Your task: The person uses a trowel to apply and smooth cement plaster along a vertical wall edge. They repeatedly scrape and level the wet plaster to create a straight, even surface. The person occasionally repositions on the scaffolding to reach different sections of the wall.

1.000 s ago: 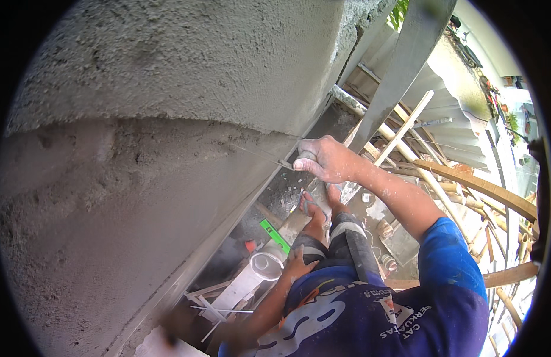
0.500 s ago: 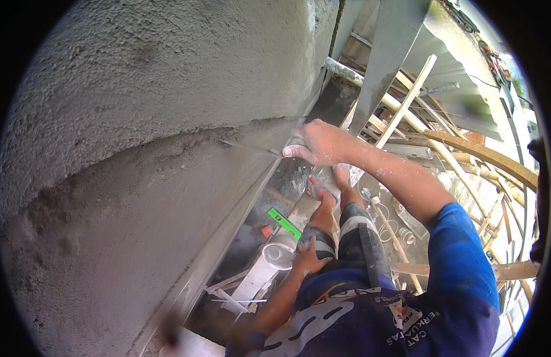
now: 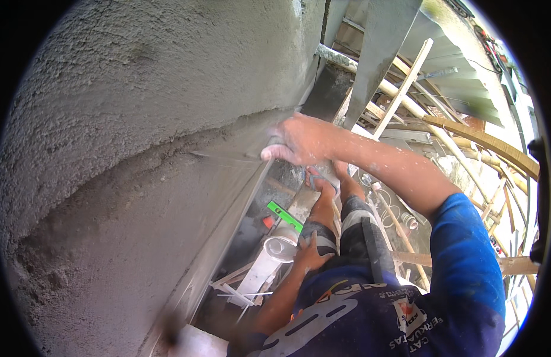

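Trowel [image 3: 223,156] and grey wall [image 3: 162,226]

Trowel: one, thin-bladed, blurred; handle is enclosed by the right fingers [image 3: 292,135], blade points left across the wall; contact cannot be told. Wall: one, coarse-grained above, smoother below; a ragged, curving ledge divides the two; a crumbly, darker patch lies toward the left.
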The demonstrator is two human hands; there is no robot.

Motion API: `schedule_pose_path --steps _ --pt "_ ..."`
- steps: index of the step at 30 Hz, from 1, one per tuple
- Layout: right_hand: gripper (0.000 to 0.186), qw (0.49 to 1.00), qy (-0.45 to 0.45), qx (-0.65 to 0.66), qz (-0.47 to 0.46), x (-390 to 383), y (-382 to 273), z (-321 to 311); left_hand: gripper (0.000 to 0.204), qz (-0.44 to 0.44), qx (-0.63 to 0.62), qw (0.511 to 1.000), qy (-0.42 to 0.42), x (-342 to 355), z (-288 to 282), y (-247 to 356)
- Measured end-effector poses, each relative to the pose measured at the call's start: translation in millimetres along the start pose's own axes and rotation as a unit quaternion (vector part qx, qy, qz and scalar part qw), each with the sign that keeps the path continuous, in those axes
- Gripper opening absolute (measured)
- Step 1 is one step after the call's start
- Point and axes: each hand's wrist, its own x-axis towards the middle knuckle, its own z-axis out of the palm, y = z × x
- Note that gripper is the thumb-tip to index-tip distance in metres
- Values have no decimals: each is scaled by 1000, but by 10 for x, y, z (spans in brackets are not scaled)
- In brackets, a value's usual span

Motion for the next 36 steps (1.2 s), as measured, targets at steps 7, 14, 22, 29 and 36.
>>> schedule_pose_path --steps 7,14,22,29,36 --pt "64 998 0 -14 55 39 180 125 124 3 5 1000 15 -1 26 -19" --pt "63 985 -46 -72 151 68 324 188 124 0 -2 1000 5 32 21 10" --pt "62 997 -22 -24 63 143 389 245 122 -15 26 1000 -6 45 -32 98" --pt "63 1000 3 21 -23 181 506 340 122 -18 28 999 -7 25 -39 122" --pt "62 998 -29 14 59 131 470 337 121 5 23 999 26 64 -5 112"
